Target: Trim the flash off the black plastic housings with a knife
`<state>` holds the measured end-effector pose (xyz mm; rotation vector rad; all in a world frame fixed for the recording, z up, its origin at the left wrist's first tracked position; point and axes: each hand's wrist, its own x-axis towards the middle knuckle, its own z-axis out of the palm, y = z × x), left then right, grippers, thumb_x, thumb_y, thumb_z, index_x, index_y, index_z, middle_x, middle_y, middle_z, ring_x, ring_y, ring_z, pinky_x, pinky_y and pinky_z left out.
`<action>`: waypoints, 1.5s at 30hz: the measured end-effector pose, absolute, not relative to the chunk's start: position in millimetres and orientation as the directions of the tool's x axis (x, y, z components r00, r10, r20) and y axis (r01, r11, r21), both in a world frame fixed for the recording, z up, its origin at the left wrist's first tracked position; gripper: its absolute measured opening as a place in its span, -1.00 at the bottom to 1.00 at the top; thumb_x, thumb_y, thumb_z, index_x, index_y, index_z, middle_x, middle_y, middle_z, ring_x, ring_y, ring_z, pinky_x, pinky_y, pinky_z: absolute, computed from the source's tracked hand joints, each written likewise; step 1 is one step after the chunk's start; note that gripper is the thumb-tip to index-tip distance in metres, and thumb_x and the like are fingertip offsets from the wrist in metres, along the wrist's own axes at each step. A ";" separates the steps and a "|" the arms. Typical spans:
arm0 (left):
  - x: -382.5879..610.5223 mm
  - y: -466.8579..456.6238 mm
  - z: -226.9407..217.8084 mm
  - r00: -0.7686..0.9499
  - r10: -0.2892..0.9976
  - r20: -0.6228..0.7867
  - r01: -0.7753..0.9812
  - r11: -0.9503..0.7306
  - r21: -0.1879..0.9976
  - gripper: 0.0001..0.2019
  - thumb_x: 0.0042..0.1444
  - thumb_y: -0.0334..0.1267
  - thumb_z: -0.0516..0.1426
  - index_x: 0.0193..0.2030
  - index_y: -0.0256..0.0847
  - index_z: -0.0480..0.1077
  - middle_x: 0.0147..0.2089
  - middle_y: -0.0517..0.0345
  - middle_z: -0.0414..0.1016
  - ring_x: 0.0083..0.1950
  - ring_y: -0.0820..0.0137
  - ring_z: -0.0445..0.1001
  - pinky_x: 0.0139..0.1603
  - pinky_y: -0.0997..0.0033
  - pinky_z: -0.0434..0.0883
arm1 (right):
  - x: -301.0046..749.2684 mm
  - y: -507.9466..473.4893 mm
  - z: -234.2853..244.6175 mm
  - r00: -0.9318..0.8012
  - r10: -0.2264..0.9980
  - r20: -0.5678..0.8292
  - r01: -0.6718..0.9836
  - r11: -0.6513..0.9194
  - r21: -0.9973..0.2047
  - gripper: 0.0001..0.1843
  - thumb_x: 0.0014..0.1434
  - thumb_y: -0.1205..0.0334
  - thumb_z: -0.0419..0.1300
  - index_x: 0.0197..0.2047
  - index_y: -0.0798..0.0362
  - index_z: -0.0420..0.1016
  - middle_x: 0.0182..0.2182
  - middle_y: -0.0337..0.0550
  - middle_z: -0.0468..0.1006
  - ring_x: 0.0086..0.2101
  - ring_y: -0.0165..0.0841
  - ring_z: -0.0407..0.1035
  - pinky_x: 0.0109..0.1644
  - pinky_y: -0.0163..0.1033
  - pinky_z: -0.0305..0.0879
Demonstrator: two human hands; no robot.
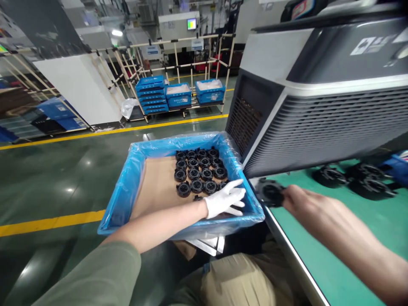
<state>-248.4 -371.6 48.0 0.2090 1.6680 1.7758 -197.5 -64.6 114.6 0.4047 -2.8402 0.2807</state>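
Observation:
My left hand (226, 199), in a white glove, reaches over the right front part of a blue crate (123, 187) with its fingers spread. Rows of round black plastic parts (194, 174) lie on brown cardboard (157, 182) in that crate, and the glove hides some of them. Bare and blurred, my right hand (298, 199) pinches one more round black part (270, 192) by its edge. That part hangs over the near left edge of the green tabletop (360, 229), just right of the crate.
A large grey machine with a louvred side (331, 123) stands over the green table. Several more black parts (371, 185) lie beneath it. Across the floor, a pipe rack (177, 63) bears blue bins (178, 95). Clear plastic film lines the crate.

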 end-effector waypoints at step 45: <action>-250.5 -387.9 38.0 -0.860 0.408 -0.306 -0.241 0.204 0.949 -0.09 0.30 0.49 0.30 0.61 0.03 0.36 0.40 -0.18 0.58 0.21 0.04 0.73 0.29 -0.11 0.73 | -238.2 24.4 99.2 -0.967 -0.106 0.232 -0.147 0.975 -0.165 -0.72 0.60 -0.01 0.40 0.16 0.02 0.69 0.01 -0.13 0.75 -0.11 -0.33 0.65 0.04 -0.08 0.72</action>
